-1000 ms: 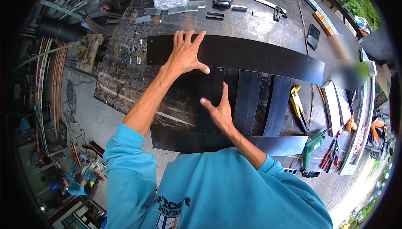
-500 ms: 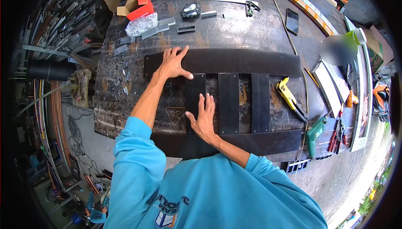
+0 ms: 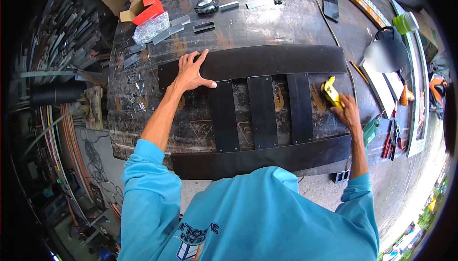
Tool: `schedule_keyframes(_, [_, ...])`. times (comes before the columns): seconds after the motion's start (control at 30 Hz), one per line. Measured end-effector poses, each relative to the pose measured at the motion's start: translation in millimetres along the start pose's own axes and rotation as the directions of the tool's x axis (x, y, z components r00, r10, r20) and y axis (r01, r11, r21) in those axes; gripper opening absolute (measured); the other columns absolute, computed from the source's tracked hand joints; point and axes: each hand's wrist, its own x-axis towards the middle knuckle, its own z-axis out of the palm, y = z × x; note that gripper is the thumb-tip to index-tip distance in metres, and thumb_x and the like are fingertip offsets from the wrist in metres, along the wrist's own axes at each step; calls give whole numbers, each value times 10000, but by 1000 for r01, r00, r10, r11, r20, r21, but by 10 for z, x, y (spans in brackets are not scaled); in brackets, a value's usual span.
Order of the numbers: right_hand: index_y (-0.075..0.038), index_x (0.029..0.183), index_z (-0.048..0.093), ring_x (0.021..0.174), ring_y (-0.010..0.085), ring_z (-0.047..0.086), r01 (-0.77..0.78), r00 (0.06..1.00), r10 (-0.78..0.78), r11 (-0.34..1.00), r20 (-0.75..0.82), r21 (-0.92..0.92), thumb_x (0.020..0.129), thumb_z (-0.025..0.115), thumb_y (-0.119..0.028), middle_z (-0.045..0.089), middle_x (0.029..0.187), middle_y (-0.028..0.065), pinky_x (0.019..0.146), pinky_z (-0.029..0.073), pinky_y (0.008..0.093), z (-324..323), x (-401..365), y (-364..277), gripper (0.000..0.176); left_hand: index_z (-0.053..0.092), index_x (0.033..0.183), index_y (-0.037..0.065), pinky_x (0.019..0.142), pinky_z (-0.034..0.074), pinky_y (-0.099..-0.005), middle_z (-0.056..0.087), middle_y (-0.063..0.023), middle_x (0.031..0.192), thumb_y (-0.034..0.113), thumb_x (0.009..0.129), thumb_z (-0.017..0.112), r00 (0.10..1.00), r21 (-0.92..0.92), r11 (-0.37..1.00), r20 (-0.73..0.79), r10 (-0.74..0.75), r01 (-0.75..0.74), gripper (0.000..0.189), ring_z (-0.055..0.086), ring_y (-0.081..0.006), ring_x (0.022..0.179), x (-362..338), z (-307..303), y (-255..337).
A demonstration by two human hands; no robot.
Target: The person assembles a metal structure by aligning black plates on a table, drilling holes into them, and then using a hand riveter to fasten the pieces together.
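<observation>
Gripping the yellow tool near the right end of the far panel, the right hand is leaving the strips; the spread left hand is seemingly steadying the panel's left end alone.

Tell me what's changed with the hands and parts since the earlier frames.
The right hand has left its place over the leftmost black crosspiece, moved right and taken hold of the yellow tool; whether it is lifted is unclear. The left hand stays spread on the left end of the upper black panel. The black pieces keep their layout.
</observation>
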Motion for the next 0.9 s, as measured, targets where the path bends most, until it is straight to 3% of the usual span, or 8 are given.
schedule_keyframes(0.13, [-46,1313,499,953,373,552,-184,965,208,971,-160,155,799,716,-209,555,1028,203,848,448,440,-144,26,392,582,260,1508,165,1134,145,-529,273,-245,1459,631,458,838,998,3,999,40,-40,40,1286,195,-432,1358,8,-60,65])
schedule_keyframes(0.17, [-46,1326,486,956,377,541,-223,928,206,975,-310,-21,833,680,-186,561,1060,218,852,438,449,-47,40,475,547,250,1510,166,1132,157,-524,283,-243,1455,604,466,848,997,21,999,56,-49,48,1281,207,-430,1358,27,-77,78])
schedule_keyframes(0.27, [-21,1245,531,1041,396,539,-208,767,178,978,-616,24,832,677,-143,570,1152,209,890,440,435,-218,-146,-597,454,254,1509,165,1128,170,-527,298,-242,1449,604,475,845,997,57,998,62,-35,31,1269,222,-430,1359,74,-62,67])
schedule_keyframes(0.3, [-21,1190,557,1016,400,550,2,773,47,997,-633,76,800,690,-119,589,1132,199,875,447,443,-263,-306,-1161,423,269,1504,155,1123,177,-527,309,-246,1441,605,487,841,998,59,998,52,-22,19,1250,233,-433,1357,92,-50,49])
schedule_keyframes(0.37, [2,1117,570,974,396,564,90,951,106,807,-292,584,730,752,-201,608,981,198,855,455,451,-143,-710,-2232,473,269,1503,154,1120,181,-527,309,-250,1439,610,489,838,997,72,997,71,5,-10,1248,236,-436,1355,38,-63,31])
schedule_keyframes(0.43, [-23,1252,490,1103,423,513,181,982,-90,699,-165,692,738,755,-319,534,1165,250,945,419,489,398,-1035,-3049,649,258,1505,159,1109,203,-523,307,-264,1433,624,497,832,999,76,997,50,-10,6,1249,257,-437,1344,34,-101,46])
schedule_keyframes(0.6, [-90,1440,348,1289,421,353,124,976,-43,914,-212,386,802,658,-503,352,1405,295,1057,298,510,1264,-1211,-3652,821,264,1503,166,1088,248,-519,338,-248,1381,630,499,835,994,57,994,-40,99,-96,1246,310,-417,1296,102,18,-73])
schedule_keyframes(0.9, [-68,1337,505,1193,358,486,-47,962,188,827,-196,560,832,533,-136,483,1323,273,982,373,436,1307,-1083,-3964,510,319,1470,40,1056,321,-417,429,-216,1301,653,560,794,961,26,962,-33,274,-273,1195,414,-327,1218,453,-51,-282])
